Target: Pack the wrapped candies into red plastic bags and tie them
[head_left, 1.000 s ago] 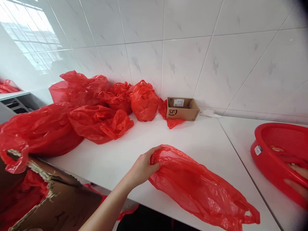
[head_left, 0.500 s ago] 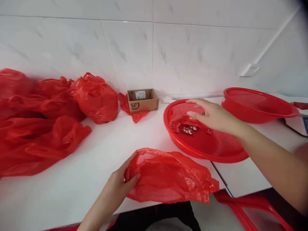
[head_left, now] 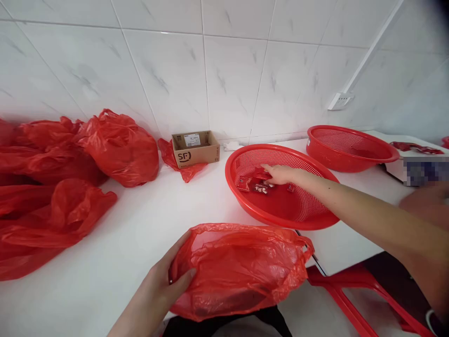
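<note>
My left hand (head_left: 164,285) grips the left rim of a red plastic bag (head_left: 242,267) that lies at the front edge of the white counter (head_left: 140,224), its mouth held apart. My right hand (head_left: 280,174) reaches into the nearer red mesh basket (head_left: 305,215). Its fingers rest on small red packets (head_left: 254,183) lying in the basket's left part. Whether the fingers have closed on a packet is not visible.
Several filled red bags (head_left: 119,147) are heaped along the left of the counter. A small open cardboard box (head_left: 195,149) stands by the tiled wall. A second red basket (head_left: 347,147) sits at the back right. A red stool (head_left: 351,290) is below the counter.
The view swung right, bringing the baskets in. My right hand went down into the nearer basket onto the packets. My left hand keeps its hold on the bag, now bunched closer.
</note>
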A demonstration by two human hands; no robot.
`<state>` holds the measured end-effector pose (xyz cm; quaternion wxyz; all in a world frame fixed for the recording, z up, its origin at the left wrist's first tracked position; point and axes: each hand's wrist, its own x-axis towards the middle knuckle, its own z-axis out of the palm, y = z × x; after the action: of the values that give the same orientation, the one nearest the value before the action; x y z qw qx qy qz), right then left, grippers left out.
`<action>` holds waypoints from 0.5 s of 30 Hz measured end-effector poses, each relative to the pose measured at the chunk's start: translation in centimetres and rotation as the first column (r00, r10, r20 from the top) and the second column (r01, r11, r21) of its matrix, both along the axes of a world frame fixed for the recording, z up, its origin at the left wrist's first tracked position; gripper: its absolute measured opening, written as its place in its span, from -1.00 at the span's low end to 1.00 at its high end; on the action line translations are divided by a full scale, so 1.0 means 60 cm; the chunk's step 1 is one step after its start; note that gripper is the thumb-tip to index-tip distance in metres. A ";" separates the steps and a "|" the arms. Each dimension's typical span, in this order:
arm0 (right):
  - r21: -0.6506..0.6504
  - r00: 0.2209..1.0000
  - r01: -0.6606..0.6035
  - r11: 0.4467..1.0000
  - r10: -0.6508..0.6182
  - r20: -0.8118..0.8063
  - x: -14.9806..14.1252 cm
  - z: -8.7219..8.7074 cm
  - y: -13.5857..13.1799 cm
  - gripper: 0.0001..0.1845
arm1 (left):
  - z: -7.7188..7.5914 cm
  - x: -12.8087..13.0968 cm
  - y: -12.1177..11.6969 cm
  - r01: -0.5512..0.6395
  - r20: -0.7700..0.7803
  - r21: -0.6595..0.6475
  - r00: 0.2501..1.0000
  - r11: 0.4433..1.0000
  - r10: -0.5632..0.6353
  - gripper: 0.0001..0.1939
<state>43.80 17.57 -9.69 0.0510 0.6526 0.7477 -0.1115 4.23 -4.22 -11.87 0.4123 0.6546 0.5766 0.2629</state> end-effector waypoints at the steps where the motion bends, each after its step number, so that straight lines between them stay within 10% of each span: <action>1: -0.016 1.000 0.005 1.000 -0.005 -0.009 0.001 0.000 0.003 -0.14 | 0.003 -0.002 -0.001 0.002 -0.029 0.009 1.000 1.000 -0.001 -0.29; 9: -0.058 0.931 0.014 0.998 -0.034 -0.364 -0.001 0.088 -0.023 -0.61 | -0.005 -0.014 0.006 -0.048 0.048 -0.066 0.998 0.997 0.052 -0.28; 15: -0.223 0.418 -0.081 0.971 -0.170 -0.892 -0.079 0.155 -0.126 -0.64 | -0.002 -0.007 0.014 -0.072 0.095 -0.098 0.992 0.993 0.081 -0.25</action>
<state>39.08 9.99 -0.38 -0.2870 0.4981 0.6207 -0.5332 3.82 -3.36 -11.96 0.4603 0.5979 0.5921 0.2830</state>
